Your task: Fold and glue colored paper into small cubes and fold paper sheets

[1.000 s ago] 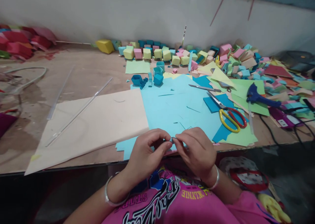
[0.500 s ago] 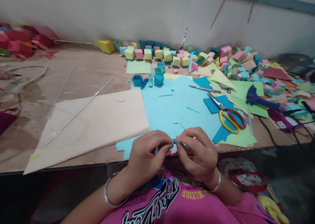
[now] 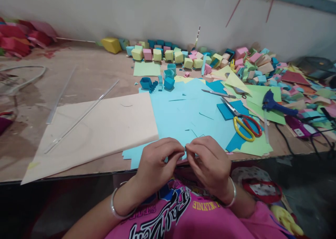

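Note:
My left hand (image 3: 157, 160) and my right hand (image 3: 208, 160) meet at the near edge of the table, fingertips pinched together on a small strip of light blue paper (image 3: 185, 150). The strip is mostly hidden by my fingers. Both hands hover over a spread of light blue paper sheets (image 3: 183, 113). A silver bangle sits on each wrist.
A large cream sheet (image 3: 99, 127) lies to the left, with clear rulers (image 3: 81, 116) across it. Yellow-and-red scissors (image 3: 244, 123) and a blue glue gun (image 3: 275, 104) lie to the right. Small blue paper boxes (image 3: 168, 81) and rows of coloured paper cubes (image 3: 178, 57) line the back.
My fingertips have drawn closer together on the strip. The view has tilted slightly; nothing else on the table has moved.

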`<state>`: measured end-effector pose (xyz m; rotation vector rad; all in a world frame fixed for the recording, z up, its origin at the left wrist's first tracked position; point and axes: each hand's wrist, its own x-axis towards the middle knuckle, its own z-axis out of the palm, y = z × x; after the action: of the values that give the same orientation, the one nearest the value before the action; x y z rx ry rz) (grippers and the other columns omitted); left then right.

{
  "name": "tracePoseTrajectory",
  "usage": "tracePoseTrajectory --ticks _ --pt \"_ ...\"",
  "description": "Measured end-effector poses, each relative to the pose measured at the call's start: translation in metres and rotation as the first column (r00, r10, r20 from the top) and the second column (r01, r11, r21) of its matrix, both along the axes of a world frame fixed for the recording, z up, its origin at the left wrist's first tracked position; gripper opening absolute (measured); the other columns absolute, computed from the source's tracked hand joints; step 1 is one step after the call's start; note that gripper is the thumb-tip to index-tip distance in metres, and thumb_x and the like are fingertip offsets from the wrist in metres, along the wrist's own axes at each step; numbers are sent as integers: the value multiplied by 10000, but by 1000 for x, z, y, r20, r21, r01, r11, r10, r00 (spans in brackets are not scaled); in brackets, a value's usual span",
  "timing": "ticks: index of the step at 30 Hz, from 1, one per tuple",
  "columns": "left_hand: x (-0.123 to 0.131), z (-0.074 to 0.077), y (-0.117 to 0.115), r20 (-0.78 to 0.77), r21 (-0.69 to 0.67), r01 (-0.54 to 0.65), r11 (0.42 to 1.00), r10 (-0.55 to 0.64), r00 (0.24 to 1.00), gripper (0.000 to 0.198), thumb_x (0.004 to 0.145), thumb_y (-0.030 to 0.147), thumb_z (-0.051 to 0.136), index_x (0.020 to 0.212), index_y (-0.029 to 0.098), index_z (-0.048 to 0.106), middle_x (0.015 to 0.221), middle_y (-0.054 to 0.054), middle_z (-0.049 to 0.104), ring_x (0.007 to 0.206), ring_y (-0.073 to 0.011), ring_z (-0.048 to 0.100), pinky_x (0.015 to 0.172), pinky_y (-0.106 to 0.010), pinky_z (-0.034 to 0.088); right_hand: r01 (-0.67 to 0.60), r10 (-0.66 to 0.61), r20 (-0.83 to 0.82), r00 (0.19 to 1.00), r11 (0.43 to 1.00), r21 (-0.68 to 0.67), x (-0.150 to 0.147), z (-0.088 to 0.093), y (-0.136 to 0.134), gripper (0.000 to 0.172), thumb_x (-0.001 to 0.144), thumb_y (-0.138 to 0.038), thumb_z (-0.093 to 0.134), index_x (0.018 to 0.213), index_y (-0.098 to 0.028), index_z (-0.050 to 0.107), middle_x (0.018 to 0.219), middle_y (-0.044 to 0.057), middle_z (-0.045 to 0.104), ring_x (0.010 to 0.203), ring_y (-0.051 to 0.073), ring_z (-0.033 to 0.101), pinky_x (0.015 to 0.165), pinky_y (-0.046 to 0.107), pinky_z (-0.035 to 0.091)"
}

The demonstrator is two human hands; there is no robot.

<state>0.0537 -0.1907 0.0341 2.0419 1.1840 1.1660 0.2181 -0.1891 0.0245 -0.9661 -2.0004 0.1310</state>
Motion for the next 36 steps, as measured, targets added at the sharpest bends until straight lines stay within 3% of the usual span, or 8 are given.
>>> tracePoseTrajectory --ticks 6,13,21,27,29,31,33,36 --pt "1 1 -3 70 -65 -29 997 33 997 185 785 46 601 763 214 674 719 0 698 669 -129 645 610 -264 526 -114 112 -57 992 993 -31 5 3 0 280 837 -12 584 1052 -185 629 856 79 675 808 173 596 681 321 532" --pt "0 0 -4 -6 3 -31 1000 31 1000 179 831 69 568 809 214 669 742 -15 699 684 -129 642 607 -262 522 -194 183 -72 980 964 -181 15 7 5 301 853 -26 542 1081 -189 653 914 78 665 855 171 603 707 343 550" --pt "0 2 -3 -22 50 -59 997 60 998 154 826 51 586 805 189 651 742 -15 694 685 -113 633 602 -233 507 -170 165 -45 985 975 -144 13 5 -3 401 857 5 507 1186 -188 632 987 101 699 911 182 639 746 356 578" --pt "0 -1 -3 -69 71 -37 997 42 997 148 855 63 557 820 181 639 742 -25 679 685 -120 624 612 -243 501 -52 52 -12 999 998 -33 7 -2 -10 385 844 -15 551 1164 -204 652 976 90 735 880 188 679 730 338 585" --pt "-3 -2 -2 -84 91 -2 996 10 996 142 864 66 546 836 176 632 756 -31 675 692 -122 619 614 -243 495 -51 50 -9 999 998 -48 8 0 -9 340 855 -53 568 1136 -218 665 940 71 740 838 176 685 701 321 579" --pt "-8 -2 0 -115 97 87 991 -75 991 131 870 72 542 862 173 624 782 -37 675 706 -126 614 617 -245 486 -105 102 -30 994 984 -147 11 3 -5 246 862 -112 602 1053 -241 687 868 30 739 762 150 678 652 290 558" --pt "-14 0 2 -153 69 211 975 -199 968 128 873 74 537 879 176 615 802 -38 673 717 -129 608 620 -247 476 -171 149 -96 984 940 -294 16 6 0 139 845 -176 653 954 -251 695 788 -11 726 691 124 661 613 262 530" --pt "-19 4 4 -186 -2 346 938 -340 922 133 883 82 521 880 181 609 803 -33 668 722 -129 598 625 -247 460 -280 220 -181 959 842 -460 24 10 10 112 813 -251 701 923 -237 686 763 -23 709 658 104 637 604 240 505"
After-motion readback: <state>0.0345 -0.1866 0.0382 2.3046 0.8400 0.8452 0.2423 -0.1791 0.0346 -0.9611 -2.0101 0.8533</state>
